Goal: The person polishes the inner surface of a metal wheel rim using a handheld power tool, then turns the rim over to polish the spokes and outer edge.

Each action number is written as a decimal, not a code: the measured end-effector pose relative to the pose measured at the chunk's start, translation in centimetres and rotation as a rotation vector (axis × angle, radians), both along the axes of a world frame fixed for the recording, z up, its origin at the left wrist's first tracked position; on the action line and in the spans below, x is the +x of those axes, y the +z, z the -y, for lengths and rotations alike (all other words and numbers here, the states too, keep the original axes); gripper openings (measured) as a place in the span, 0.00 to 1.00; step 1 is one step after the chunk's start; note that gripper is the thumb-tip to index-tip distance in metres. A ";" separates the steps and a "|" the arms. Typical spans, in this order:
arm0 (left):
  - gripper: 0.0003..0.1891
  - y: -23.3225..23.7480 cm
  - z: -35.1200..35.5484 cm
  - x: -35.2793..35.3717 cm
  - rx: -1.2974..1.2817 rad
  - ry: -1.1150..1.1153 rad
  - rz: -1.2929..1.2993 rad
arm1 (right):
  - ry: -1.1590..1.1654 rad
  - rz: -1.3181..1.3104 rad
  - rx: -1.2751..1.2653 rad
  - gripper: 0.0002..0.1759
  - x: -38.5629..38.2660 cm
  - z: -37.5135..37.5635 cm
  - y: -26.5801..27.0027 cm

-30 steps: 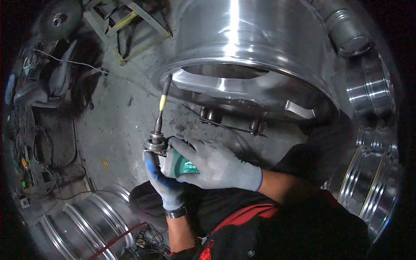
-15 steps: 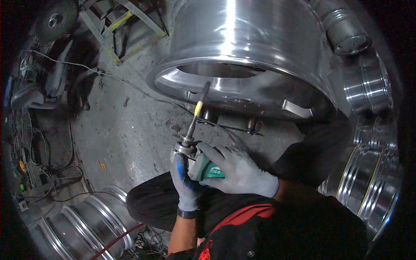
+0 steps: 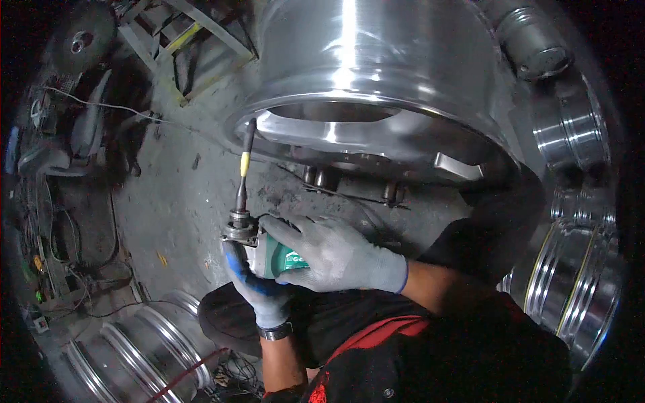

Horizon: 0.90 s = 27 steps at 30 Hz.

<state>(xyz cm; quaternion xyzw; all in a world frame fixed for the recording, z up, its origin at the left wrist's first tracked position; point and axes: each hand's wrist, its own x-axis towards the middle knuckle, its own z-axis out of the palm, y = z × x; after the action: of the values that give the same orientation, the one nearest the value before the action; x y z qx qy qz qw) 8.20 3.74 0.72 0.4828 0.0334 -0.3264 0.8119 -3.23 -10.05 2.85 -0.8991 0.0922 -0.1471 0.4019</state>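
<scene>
A green and silver power grinder is held in both gloved hands. My left hand, in a grey glove with blue patches, wraps round its head from below. My right hand grips the green body from above. From the head a long spindle with a yellow band points up, its dark tip at the left part of the rim of a large polished metal wheel; whether it touches cannot be made out. Oval openings show in the wheel's face.
Metal wheels lie at the lower left and stand along the right side. A metal frame with a yellow strip is at the top left. A cable crosses the concrete floor. Tangled wires lie at the left.
Both hands and the grinder have moved left. The spindle tip has shifted from the middle of the wheel opening to the left part of the rim, and the spindle is more upright.
</scene>
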 end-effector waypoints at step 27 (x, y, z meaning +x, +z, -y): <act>0.33 -0.3 0.4 -0.8 0.085 -0.008 0.034 | -0.017 -0.017 0.043 0.51 -0.6 0.4 0.6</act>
<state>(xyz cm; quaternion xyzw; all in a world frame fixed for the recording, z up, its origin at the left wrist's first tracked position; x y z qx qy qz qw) 7.40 3.36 0.44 0.5226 0.0315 -0.3197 0.7897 -3.85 -10.43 3.46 -0.8907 0.1063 -0.1407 0.4189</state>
